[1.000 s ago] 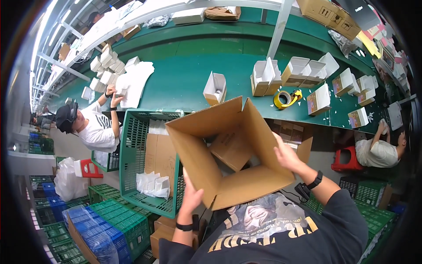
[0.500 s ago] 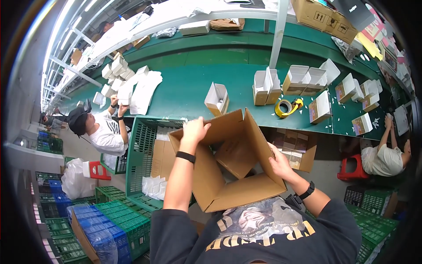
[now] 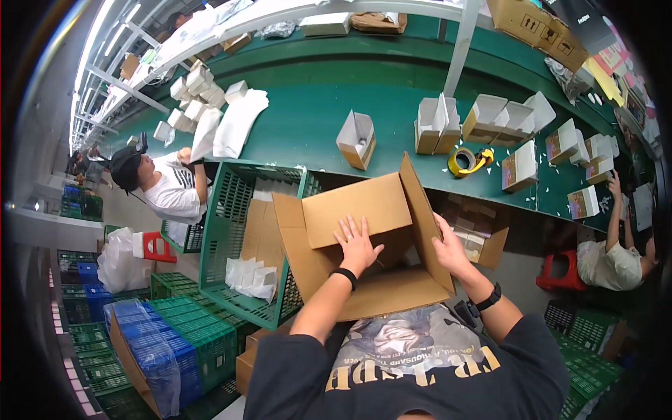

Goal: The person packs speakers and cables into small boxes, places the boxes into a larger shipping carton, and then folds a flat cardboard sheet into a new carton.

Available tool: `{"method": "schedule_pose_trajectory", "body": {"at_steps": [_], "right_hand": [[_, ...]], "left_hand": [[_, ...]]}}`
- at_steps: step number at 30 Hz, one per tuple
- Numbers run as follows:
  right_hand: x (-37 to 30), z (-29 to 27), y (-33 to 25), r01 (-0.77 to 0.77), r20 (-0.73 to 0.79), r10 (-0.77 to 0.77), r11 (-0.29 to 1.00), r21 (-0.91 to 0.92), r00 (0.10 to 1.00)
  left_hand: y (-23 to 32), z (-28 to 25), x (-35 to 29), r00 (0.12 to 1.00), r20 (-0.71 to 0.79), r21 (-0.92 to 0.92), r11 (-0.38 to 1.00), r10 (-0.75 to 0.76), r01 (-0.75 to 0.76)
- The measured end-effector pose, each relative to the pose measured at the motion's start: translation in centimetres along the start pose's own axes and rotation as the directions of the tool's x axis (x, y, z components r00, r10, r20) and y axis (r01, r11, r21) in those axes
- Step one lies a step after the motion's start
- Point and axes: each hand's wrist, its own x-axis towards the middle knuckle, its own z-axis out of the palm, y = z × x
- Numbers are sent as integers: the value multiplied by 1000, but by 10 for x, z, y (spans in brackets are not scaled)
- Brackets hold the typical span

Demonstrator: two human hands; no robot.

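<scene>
A brown cardboard box [image 3: 395, 290] stands open in front of my body, at the edge of the green worktable. My left hand [image 3: 358, 246] lies with fingers spread against its far flap [image 3: 357, 206], which is folded inward over the opening. At the box's right side, my right hand [image 3: 452, 246] grips the upright wall, thumb toward me. The bottom of the box is in shadow, so I cannot tell whether anything lies there.
A green crate [image 3: 231, 203] with white packets [image 3: 250, 278] adjoins the box's left. Small open cartons [image 3: 357, 143] and a yellow tape dispenser [image 3: 467, 162] are on the green table [image 3: 301, 133]. People work on either side: one person [image 3: 168, 183] left, another [image 3: 616, 259] right.
My left hand has left the box's upper left edge and moved right and down onto the far flap, now folded inward. The right hand still grips the right wall.
</scene>
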Motion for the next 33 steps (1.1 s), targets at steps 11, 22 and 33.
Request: {"method": "schedule_pose_trajectory", "body": {"at_steps": [11, 22, 33], "right_hand": [[-15, 9, -6, -36, -6, 36, 999, 40, 999], [-14, -3, -11, -100, 95, 108, 991, -92, 990], [-13, 8, -6, -72, 72, 71, 997, 4, 995]], "left_hand": [[-34, -49, -211, 954, -22, -145, 943, 299, -299], [-18, -34, -76, 835, -548, -126, 992, -48, -26], [-48, 85, -15, 842, -526, -261, 965, -119, -27]]}}
